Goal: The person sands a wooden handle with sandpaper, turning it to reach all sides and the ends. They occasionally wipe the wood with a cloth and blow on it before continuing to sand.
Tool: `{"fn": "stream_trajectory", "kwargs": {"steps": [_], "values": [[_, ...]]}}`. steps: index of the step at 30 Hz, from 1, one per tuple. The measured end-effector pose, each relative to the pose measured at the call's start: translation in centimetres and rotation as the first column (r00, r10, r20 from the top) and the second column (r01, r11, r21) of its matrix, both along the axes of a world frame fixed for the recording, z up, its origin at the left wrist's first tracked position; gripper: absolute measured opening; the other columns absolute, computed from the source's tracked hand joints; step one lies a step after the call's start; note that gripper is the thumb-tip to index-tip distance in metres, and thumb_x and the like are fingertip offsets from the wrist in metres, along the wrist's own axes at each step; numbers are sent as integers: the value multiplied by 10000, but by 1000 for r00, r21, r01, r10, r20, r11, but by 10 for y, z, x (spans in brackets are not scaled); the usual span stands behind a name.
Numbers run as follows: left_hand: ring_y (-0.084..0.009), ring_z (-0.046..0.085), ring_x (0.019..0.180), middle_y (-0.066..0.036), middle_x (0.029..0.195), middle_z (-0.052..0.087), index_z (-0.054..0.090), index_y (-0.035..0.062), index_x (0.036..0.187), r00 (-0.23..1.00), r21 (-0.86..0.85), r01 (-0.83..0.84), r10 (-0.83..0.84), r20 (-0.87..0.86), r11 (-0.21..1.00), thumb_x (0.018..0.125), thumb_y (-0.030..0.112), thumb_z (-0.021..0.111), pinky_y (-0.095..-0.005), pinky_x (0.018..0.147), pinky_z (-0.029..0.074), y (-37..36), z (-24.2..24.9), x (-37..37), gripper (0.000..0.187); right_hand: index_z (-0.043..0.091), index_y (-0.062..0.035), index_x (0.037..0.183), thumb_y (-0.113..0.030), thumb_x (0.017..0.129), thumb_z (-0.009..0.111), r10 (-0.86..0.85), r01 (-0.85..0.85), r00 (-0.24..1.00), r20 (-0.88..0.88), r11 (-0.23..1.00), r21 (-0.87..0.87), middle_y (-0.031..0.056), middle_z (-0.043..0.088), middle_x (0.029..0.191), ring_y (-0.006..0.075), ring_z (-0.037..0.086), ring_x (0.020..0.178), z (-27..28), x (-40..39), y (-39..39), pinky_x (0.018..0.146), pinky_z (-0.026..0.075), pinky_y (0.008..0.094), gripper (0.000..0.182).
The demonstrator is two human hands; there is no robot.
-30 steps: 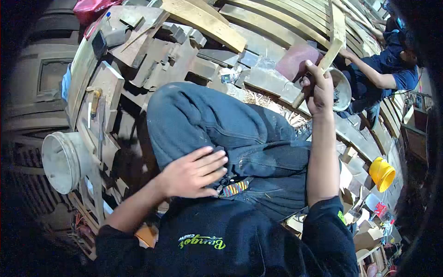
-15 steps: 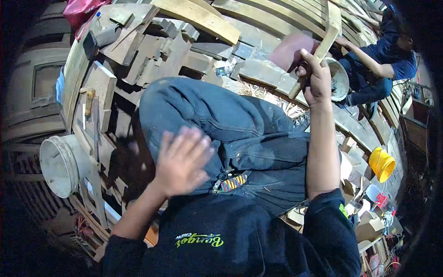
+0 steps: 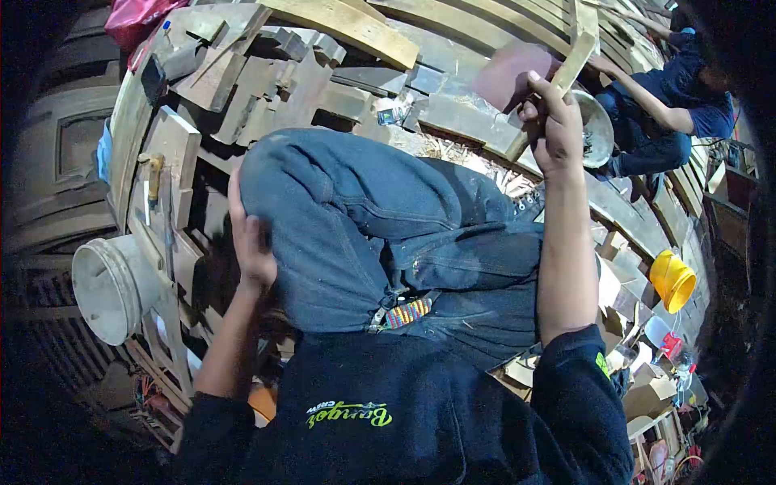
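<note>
My left hand (image 3: 252,236) rests against the outer side of my bent knee (image 3: 283,182), fingers extended and holding nothing. My right hand (image 3: 558,133) is raised at the right, its fingers wrapped round a wooden stick (image 3: 572,66). The stick slants from upper right to lower left through the grip, and its lower end shows below the fingers. Just beyond that hand is a blurred, pinkish rounded shape (image 3: 511,74) that I cannot identify. A pale bucket (image 3: 596,129) stands behind the right hand, partly covered by it.
Wooden boards (image 3: 347,32) and cut blocks lie in front. To the left are a white bucket (image 3: 113,287) and a tool with a wooden handle (image 3: 154,176). A yellow bucket (image 3: 672,280) stands at the right. Another person (image 3: 659,101) crouches at the upper right.
My left hand has moved left from above my thigh to the side of my knee. My right hand keeps its hold on the stick, nearly in the same place.
</note>
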State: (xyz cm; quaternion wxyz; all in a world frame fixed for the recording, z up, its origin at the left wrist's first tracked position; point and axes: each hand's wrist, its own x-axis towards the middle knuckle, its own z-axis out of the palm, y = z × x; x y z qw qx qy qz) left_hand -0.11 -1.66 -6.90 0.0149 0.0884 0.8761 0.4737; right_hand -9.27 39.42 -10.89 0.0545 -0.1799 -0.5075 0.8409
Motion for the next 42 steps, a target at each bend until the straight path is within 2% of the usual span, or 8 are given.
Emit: {"fn": "stream_trajectory", "kwargs": {"steps": [5,12,17,19,21,23,29,42], "values": [[-326,319,1369,-176,1482,331,223,19,1487,673,327,-577,209,710,749,937,675,298,-445,1125,265,-67,-63,110,860,547,-45,928,-100,823,723,-6,5,1000,-6,999,-31,16,572,733,93,496,526,4,0,-6,486,419,225,212],[-333,404,1310,-174,1458,375,259,57,1482,450,120,-780,417,790,615,962,647,248,-467,1101,306,-2,3,67,786,561,-26,941,-115,822,727,13,-13,1000,-21,1000,2,22,594,750,86,501,528,2,0,-5,484,409,216,223],[-400,325,1362,-253,1478,336,305,-81,1428,950,911,56,-303,77,408,990,506,324,-428,1162,198,13,94,-38,732,557,-36,934,-116,822,723,-7,7,1000,-6,1000,-24,25,586,727,94,495,524,8,0,-7,494,408,211,215],[-405,381,1328,-283,1420,405,381,-104,1372,987,889,88,-160,-17,450,979,477,371,-422,1141,258,61,135,-67,702,555,-40,930,-113,822,717,-27,25,999,-22,997,-74,28,575,708,98,489,523,5,0,-7,496,409,212,208],[-342,481,1260,-241,1370,476,414,-87,1352,793,75,494,-413,-448,866,961,465,430,-404,1100,335,86,134,-112,677,554,-42,934,-116,821,715,-26,24,999,-22,997,-78,30,569,701,101,502,521,2,1,-5,494,423,217,209],[-273,551,1186,-177,1308,539,429,-49,1358,963,26,262,-260,-69,965,911,393,562,-384,1057,391,135,136,-133,643,554,-44,941,-124,823,715,-23,23,1000,-4,1000,-14,28,574,703,97,520,513,1,0,-2,487,440,223,214],[-342,324,1378,-190,1472,356,317,42,1450,555,-696,461,-791,-258,551,773,228,732,-420,1129,285,214,40,-162,816,589,-37,951,-134,820,735,35,-34,999,16,998,-55,18,607,740,73,529,504,-4,-5,-4,452,417,204,218],[-270,665,958,-162,996,689,638,-10,1101,839,-173,472,-501,-213,864,791,-23,590,-347,858,497,211,27,-195,315,539,-12,1140,-291,973,494,145,-136,989,7,943,-304,89,614,934,167,583,799,-23,-17,-14,727,484,314,328]]}}
